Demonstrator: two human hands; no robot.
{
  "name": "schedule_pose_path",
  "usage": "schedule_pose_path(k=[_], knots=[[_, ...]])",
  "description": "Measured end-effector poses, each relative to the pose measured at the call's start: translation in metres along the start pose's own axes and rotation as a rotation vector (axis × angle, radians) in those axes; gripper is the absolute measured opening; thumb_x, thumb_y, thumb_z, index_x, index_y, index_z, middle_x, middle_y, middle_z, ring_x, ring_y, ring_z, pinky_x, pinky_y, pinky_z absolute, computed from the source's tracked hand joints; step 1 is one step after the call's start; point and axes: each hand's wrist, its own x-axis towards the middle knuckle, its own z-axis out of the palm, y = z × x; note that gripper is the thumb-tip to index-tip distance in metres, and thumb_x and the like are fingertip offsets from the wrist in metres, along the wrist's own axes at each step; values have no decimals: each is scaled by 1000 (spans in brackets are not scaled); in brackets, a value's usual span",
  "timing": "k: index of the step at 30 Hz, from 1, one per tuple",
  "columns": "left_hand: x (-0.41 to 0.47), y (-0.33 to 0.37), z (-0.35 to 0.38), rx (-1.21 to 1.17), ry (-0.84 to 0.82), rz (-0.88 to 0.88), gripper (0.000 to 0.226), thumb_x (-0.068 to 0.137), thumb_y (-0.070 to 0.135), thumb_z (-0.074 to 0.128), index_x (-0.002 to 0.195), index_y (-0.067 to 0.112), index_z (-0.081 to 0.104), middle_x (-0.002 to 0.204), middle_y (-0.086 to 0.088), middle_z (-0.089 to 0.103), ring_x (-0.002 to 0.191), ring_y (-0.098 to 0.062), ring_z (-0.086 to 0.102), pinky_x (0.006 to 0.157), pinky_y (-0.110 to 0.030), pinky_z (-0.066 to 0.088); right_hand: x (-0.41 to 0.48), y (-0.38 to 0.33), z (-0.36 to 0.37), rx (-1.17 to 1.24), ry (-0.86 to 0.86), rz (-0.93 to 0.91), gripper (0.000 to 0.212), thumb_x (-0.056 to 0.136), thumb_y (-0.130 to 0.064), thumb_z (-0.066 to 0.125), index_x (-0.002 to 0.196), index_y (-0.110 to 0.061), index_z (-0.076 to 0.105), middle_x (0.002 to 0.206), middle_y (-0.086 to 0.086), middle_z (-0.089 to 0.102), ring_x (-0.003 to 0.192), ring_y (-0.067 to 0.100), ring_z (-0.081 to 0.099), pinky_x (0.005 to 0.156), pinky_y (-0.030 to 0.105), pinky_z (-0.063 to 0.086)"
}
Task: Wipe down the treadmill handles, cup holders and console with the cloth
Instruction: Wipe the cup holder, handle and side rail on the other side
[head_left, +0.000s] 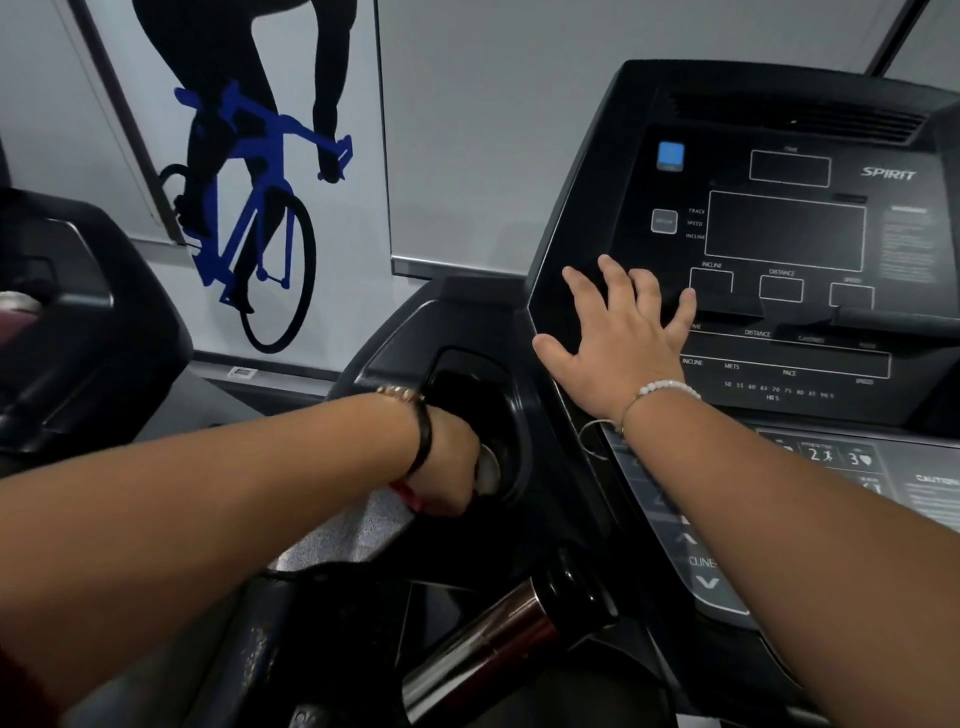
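Nearest, the handle is seen low in the view, black with a shiny metal sleeve; it is not being touched. Just beyond it, the left hand is sunk into the cup holder, its fingers curled downward and closed on what is taken to be the cloth: a pale wad shows at the fingertips, and a grey, speckled tail trails out under the wrist over the holder's rim. The cloth is judged light, soft and limp, so it is best bunched in the palm, with loose ends gathered in, and pressed round the holder's curved wall. The hard plastic is judged smooth and stiff, so firm pressure can be borne there. To the right, the right hand is laid on the console, with fingers straight and spread and nothing held. It looks to be used as a brace. The console's dark, glossy face and unlit display windows are judged prone to smears, and the keypad below it calls for a lighter touch. Further left, a second treadmill is partly seen. Behind, a pale wall is seen, bearing a mural of a cyclist on a blue bicycle.
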Motion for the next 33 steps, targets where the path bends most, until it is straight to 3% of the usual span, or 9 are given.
schedule_pose_path(k=[3, 6, 9, 11, 15, 19, 23, 28, 33], knots=[[-11, -19, 37, 107, 256, 59, 42, 81, 46, 44, 112, 20, 59, 117, -2, 51, 106, -23, 50, 83, -32, 48, 0, 0, 0, 0, 3, -3, 71, 83, -64, 36, 146, -35, 20, 156, 0, 14, 143, 27, 7, 110, 62, -4], [-27, -35, 80, 31, 591, 147, 59, 81, 63, 32, 130, 34, 47, 136, 6, 42, 118, -18, 45, 94, -39, 44, 0, 0, 0, -4, -2, -1, 71, 83, -64, 36, 146, -35, 20, 156, 0, 13, 142, 27, 7, 110, 62, -4], [-23, -53, 100, -88, 607, 71, 58, 91, 62, 15, 135, 38, 45, 142, 3, 45, 121, -20, 51, 93, -45, 48, 0, 0, 1, -4, 3, 7, 71, 83, -64, 36, 146, -35, 20, 156, 0, 13, 142, 27, 7, 110, 62, -4], [-5, -69, 99, -185, 597, -71, 67, 87, 66, 3, 144, 39, 28, 155, 0, 22, 136, -24, 32, 105, -55, 36, 0, -1, 1, -7, 3, 2, 71, 83, -64, 36, 146, -35, 20, 156, 0, 14, 142, 27, 7, 110, 62, -4], [27, -78, 79, -358, 628, -361, 58, 96, 45, 20, 150, 25, 13, 159, -7, 2, 145, -29, 5, 116, -50, 17, 0, -1, 0, -9, 4, 3, 70, 83, -63, 36, 146, -35, 21, 156, 1, 14, 142, 27, 8, 110, 63, -3], [14, -56, 89, -275, 663, -197, 64, 89, 44, 14, 150, 24, 19, 158, -4, 10, 145, -23, 10, 118, -38, 12, 0, 0, 0, -6, 0, -4, 70, 83, -63, 37, 146, -35, 21, 156, 1, 14, 142, 27, 8, 110, 63, -3], [-14, -67, 121, -169, 762, 58, 59, 83, 41, 31, 135, 21, 50, 143, -5, 46, 132, -26, 43, 104, -49, 39, 0, 0, 0, -8, 1, -10, 71, 84, -63, 37, 146, -34, 21, 156, 1, 15, 142, 27, 8, 110, 63, -3], [21, -98, 106, -380, 737, -186, 72, 82, 52, 13, 147, 23, 28, 156, -5, 20, 145, -24, 14, 115, -46, 23, 0, -1, 0, -11, -1, -7, 71, 83, -63, 37, 146, -34, 21, 156, 2, 15, 142, 28, 8, 109, 63, -3], [31, -54, 81, -286, 776, -292, 57, 90, 36, 32, 146, 25, 31, 156, -3, 20, 144, -26, 16, 117, -43, 16, 0, -1, 0, -7, -2, -4, 71, 83, -63, 38, 146, -34, 22, 156, 2, 15, 142, 27, 7, 110, 63, -4]])
